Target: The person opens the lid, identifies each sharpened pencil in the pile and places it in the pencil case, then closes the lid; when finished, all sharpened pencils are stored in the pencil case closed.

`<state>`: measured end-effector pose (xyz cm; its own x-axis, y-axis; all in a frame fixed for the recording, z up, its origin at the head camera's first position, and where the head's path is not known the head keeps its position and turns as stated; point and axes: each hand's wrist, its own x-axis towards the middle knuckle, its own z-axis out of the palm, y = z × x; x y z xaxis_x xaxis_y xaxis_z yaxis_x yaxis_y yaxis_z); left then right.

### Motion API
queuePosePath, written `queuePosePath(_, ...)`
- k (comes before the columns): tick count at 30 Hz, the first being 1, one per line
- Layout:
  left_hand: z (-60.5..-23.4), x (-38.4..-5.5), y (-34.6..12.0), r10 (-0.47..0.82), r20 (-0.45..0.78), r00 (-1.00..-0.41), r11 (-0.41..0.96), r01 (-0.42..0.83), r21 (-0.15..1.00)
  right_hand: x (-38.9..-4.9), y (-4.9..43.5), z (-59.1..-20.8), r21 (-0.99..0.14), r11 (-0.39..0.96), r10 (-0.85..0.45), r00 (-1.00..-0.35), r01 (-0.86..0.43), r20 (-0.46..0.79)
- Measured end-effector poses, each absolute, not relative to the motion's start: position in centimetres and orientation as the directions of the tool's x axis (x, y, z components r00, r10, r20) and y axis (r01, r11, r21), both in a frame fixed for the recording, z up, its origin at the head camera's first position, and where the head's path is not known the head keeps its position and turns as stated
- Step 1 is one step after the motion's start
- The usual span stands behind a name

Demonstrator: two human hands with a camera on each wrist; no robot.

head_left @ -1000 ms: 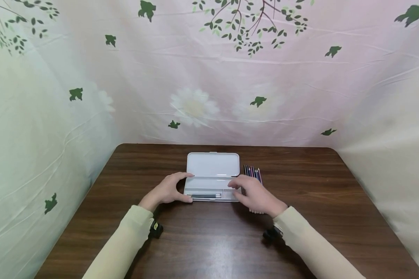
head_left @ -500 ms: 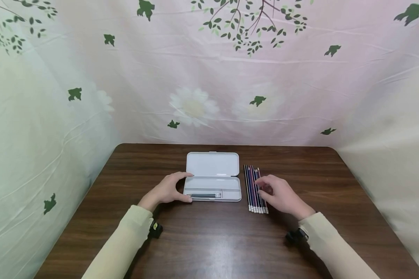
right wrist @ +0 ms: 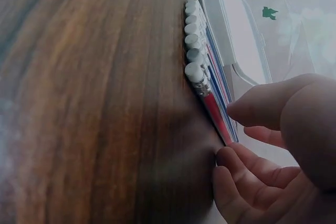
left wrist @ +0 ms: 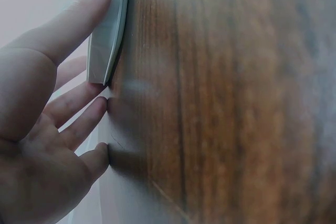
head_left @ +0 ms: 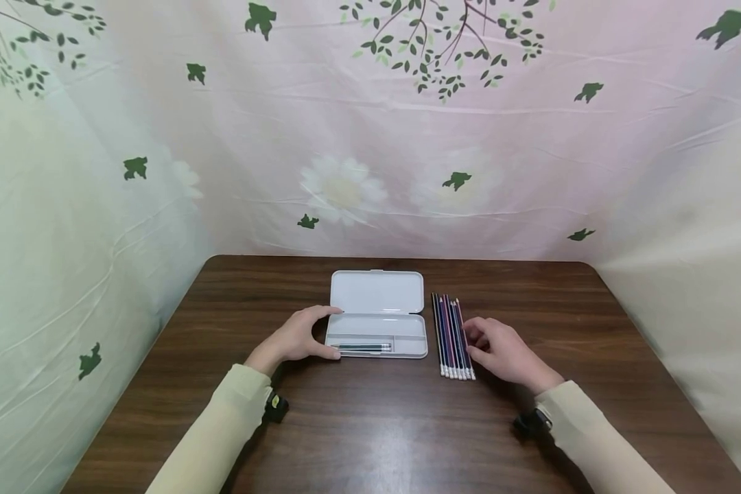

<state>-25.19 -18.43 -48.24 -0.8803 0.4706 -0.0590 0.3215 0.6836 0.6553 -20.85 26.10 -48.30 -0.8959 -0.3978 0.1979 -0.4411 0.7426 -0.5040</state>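
Note:
An open white pencil case (head_left: pixel 377 326) lies on the brown table, its lid tipped back. A few dark pencils (head_left: pixel 364 347) rest in its front compartment. My left hand (head_left: pixel 298 334) holds the case's left end, thumb on the front edge and a finger at the back; in the left wrist view the thumb (left wrist: pixel 86 17) lies along its side. Right of the case is a row of several pencils (head_left: pixel 451 339), white erasers toward me. My right hand (head_left: pixel 500 348) is at the row's right side, thumb and fingers apart, fingertips close beside the outermost red pencil (right wrist: pixel 214 109).
The wooden table (head_left: pixel 370 425) has a far edge just behind the case. A pale cloth (head_left: pixel 383 137) printed with leaves and birds surrounds the table at back and sides. A dark wrist camera (head_left: pixel 276 406) sits under each sleeve.
My right hand has moved from over the case's right end, across the pencil row, to its right side. My left hand has stayed at the case.

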Motion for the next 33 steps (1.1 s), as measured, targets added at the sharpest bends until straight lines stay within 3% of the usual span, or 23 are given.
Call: queuePosePath(33,-48.03,-25.06,-18.30,0.468,-0.068,-0.881,0.686,0.314,0.656,-21.19,25.22,-47.94,-0.484,0.841,-0.231,-0.969,-0.243,0.085)
